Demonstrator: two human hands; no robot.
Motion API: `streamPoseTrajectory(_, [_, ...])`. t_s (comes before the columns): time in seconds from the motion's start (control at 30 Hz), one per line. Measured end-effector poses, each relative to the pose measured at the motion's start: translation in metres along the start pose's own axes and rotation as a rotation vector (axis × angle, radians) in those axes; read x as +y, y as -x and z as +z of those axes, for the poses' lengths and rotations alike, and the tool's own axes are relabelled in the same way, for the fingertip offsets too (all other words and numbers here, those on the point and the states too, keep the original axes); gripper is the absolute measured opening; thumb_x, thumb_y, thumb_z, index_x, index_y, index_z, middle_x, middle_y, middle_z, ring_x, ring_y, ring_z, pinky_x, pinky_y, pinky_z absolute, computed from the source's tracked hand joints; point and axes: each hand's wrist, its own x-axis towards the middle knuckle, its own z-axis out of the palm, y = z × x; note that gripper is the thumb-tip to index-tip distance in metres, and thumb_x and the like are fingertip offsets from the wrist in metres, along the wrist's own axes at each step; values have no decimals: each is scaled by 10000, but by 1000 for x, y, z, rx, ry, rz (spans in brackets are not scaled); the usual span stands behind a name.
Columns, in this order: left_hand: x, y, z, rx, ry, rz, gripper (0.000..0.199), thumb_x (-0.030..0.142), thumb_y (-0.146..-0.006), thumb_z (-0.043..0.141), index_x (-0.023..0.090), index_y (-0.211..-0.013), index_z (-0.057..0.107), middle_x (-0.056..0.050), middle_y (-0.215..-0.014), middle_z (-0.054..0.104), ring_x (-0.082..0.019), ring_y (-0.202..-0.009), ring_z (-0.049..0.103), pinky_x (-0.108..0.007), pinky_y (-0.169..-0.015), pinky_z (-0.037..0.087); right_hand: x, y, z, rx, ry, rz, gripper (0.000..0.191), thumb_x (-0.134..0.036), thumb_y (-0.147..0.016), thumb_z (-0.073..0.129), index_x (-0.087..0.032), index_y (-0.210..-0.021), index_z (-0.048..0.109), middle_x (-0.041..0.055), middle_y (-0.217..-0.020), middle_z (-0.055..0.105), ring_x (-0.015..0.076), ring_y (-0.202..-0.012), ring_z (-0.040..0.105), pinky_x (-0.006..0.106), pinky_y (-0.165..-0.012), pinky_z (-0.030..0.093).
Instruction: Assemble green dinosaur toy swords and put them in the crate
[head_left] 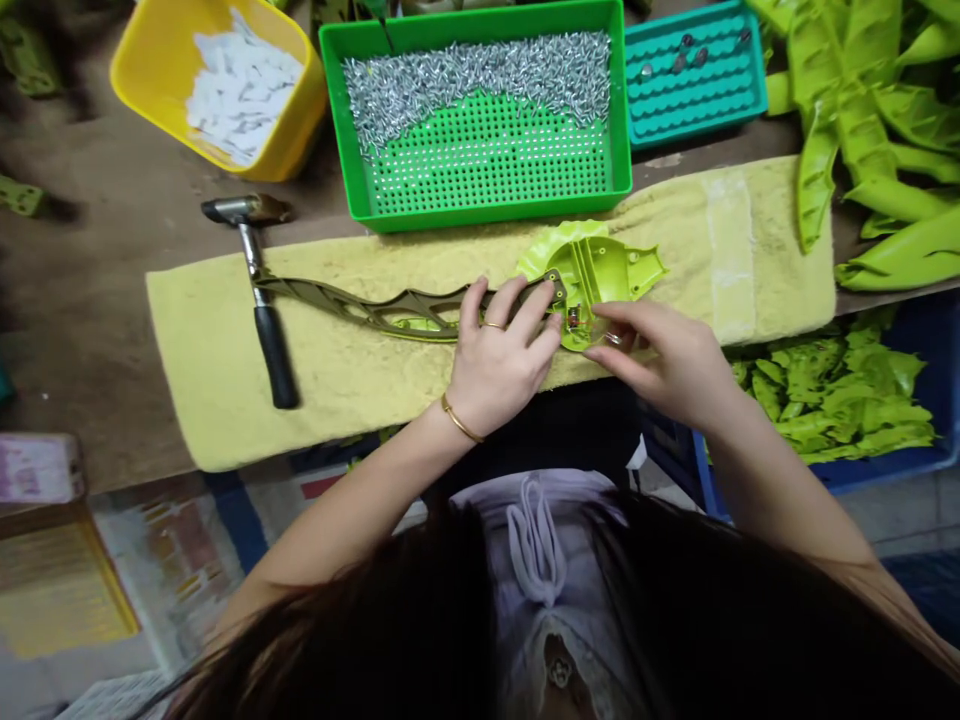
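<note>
2 hands point(506, 355) point(679, 365), 1 olive strip point(411, 300), 1 hammer point(274, 355), 1 cloth point(202, 370)

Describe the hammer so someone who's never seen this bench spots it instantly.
Find the yellow cloth laid along the workbench. Near its left end lies the hammer, its head beyond the cloth's far edge. Its black grip and shiny metal neck set it apart from the curved olive strip beside it.

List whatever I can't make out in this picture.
All in the head view:
- Middle stretch of the brown strip: covered by the left hand.
- Small shiny thing by the right hand: too small to identify.
- Details of the small parts inside the lime-green shell: too tiny.
- Rest of the lime-green pile: cut off by the top and right edges.
</note>
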Motion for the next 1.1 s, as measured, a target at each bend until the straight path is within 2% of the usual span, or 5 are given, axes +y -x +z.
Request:
streamPoseTrajectory(0.2, [9, -9, 1, 25, -101, 19, 162, 273, -920, 527, 219, -944, 677, -80, -1316, 618, -343, -1239, 503, -620, -1054, 304, 1, -6, -9, -66, -490, 189, 151, -322, -836, 661, -230, -935, 728, 21, -879, 742, 149, -757, 685, 297, -695, 571])
streamPoseTrajectory(0.33, [5, -16, 7, 117, -16, -39, 183, 305, -899, 563, 210, -782, 666, -81, -1169, 669, -299, -1119, 542, -536, -976, 352, 3, -11, 6, 157, -604, 276, 131, -291, -813, 694, -233, -930, 703, -7, -797, 730, 138, -678, 690, 295, -662, 589])
streamPoseTrajectory(0.5, [3, -20, 14, 229, 127, -143, 223, 307, -878, 601, 201, -684, 631, -76, -1070, 664, -269, -1073, 536, -487, -949, 325, 2, 4, 25, 343, -193, 99, 64, -213, -843, 655, -234, -897, 682, 4, -791, 706, 120, -672, 652, 259, -613, 532])
streamPoseTrajectory(0.67, [2, -18, 15, 257, 118, -149, 234, 320, -875, 624, 203, -674, 639, -69, -1032, 659, -252, -1037, 554, -451, -913, 350, 4, 14, 37, 322, 192, -128, 82, -237, -859, 643, -218, -934, 669, 17, -726, 629, 135, -689, 561, 270, -616, 466])
streamPoseTrajectory(1.1, [6, -22, 15, 245, 89, -197, 274, 373, -875, 624, 187, -674, 632, -66, -985, 636, -253, -1004, 542, -440, -889, 341, 9, 6, 27, 211, 353, -275, 36, -233, -878, 613, -215, -898, 637, 27, -811, 667, 155, -737, 514, 283, -654, 417])
